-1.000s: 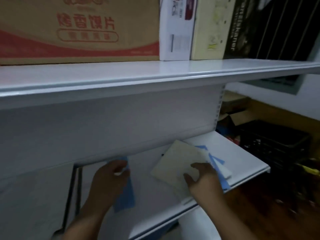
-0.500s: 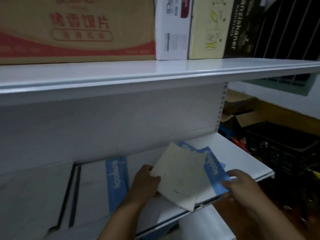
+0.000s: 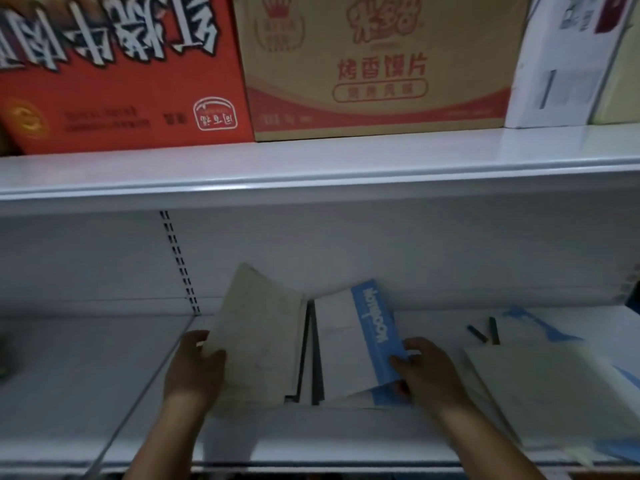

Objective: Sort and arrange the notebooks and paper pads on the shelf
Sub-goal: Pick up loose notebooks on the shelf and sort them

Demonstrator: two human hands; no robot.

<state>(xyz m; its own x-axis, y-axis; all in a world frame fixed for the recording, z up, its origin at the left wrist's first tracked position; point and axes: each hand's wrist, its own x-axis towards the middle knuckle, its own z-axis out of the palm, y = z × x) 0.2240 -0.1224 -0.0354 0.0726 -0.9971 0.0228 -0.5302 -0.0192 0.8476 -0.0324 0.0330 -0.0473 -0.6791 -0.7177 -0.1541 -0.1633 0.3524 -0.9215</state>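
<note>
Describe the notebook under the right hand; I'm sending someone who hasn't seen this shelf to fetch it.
Find the tan carton with red print on the upper shelf; look directly below it on the lower shelf. Two pads lean there; take the right one, the white notebook at the right hand. Only it has a blue band with white lettering; the pale pad beside it is plain.

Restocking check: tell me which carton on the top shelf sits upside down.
The red carton at far left; its print is inverted, while the tan carton beside it reads upright.

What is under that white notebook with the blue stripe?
Under the blue-striped notebook, held by the right hand, thin edges of more pads show on the white shelf. Their covers and number are hidden.
</note>
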